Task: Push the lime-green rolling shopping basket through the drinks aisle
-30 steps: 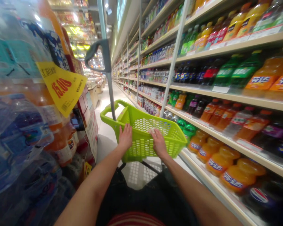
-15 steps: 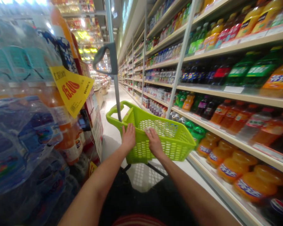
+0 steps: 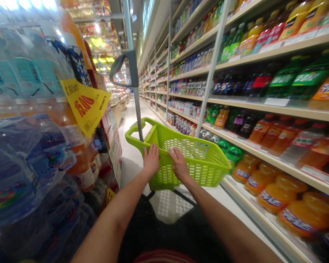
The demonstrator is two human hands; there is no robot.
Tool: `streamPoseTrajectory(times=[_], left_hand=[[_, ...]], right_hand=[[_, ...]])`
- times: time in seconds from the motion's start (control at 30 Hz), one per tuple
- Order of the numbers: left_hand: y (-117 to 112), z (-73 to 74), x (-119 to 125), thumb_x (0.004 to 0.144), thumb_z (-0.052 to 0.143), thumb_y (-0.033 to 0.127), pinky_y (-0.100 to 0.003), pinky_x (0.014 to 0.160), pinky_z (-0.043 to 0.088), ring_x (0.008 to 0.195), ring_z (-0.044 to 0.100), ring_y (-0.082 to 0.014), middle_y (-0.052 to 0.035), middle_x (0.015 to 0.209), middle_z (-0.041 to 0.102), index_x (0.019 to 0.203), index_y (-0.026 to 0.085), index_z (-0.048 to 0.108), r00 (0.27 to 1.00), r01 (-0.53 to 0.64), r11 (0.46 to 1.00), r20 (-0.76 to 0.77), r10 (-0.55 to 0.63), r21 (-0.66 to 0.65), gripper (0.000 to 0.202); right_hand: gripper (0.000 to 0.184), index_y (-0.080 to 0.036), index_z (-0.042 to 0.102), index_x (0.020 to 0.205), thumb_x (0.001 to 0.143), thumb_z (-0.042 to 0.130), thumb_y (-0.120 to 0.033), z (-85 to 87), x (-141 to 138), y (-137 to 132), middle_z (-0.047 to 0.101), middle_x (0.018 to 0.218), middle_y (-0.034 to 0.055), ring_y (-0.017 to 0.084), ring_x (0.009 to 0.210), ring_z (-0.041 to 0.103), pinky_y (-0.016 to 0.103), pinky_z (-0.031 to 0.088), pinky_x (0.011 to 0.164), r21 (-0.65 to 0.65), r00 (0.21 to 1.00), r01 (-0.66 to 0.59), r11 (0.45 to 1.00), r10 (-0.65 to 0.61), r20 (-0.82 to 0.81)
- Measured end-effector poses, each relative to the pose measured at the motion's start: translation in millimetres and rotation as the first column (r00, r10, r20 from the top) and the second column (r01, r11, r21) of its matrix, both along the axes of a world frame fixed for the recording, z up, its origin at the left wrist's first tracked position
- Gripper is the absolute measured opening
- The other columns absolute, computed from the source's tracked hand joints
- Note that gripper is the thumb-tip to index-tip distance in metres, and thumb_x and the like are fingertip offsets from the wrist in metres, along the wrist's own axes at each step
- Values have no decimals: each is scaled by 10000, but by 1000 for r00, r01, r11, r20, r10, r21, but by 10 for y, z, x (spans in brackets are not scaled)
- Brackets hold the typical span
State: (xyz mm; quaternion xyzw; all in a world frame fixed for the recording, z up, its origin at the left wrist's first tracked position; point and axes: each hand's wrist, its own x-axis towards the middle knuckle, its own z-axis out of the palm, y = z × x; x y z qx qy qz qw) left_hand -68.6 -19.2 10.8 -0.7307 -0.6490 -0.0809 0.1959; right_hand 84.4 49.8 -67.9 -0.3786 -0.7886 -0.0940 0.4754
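Note:
A lime-green shopping cart basket [image 3: 208,175] with perforated sides stands right in front of me, turned so that its long side faces my body. My left hand [image 3: 151,160] lies against the near side close to the handle end, fingers stretched up to the rim. On the same rim, further right, my right hand [image 3: 179,163] is closed, with a small crumpled white piece [image 3: 171,149] showing at its fingertips. I cannot make out what that piece is. A grey pole [image 3: 137,109] with a grey loop grip [image 3: 124,69] rises from the basket's left end.
Shelves [image 3: 252,102] of bottled drinks line the right side, with orange soda bottles [image 3: 272,197] at the bottom. At left, wrapped bottle packs [image 3: 13,164] are stacked beside a yellow price sign [image 3: 84,106]. A pale aisle floor [image 3: 130,113] runs ahead between them.
The whole view has shifted slightly, so the basket, price sign and shelves sit a little further right. Both hands keep their places on the basket.

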Motion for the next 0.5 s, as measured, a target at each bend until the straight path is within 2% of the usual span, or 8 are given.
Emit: streamPoseTrajectory(times=[0.1,0.2,0.27,0.5], left_hand=[[-1,5,-19,801,323,203,-511,1101,62,1376,111,-232,-120,1485,207,1379,65,257,1000,6,1000,7,-6,5,598],[4,-19,-2,783,348,197,-514,1100,56,1377,97,-243,-129,1487,192,1382,58,247,1000,4,1000,16,-4,6,623],[8,-46,36,762,374,194,-515,1100,47,1378,83,-254,-139,1489,179,1380,49,247,1000,2,1000,15,-2,-4,648],[-6,-57,154,766,378,209,-521,1096,52,1376,93,-255,-151,1488,178,1375,44,256,1000,1,999,-7,-1,-54,643]], right_hand=[[556,-168,567,1178,699,371,35,-32,203,47,389,1393,95,235,1316,288,477,326,1051,-6,999,30,1000,-30,-21],[542,-165,583,1152,689,382,34,-95,471,77,387,1395,96,249,1315,285,487,327,1043,-26,989,139,990,-140,-43],[535,-151,584,1147,691,377,38,-113,501,73,384,1396,107,250,1322,271,485,326,1044,-35,986,161,986,-162,-40],[485,-128,580,1141,747,341,22,-6,-91,-8,393,1389,108,200,1361,177,447,294,1079,19,998,-55,998,54,14]])
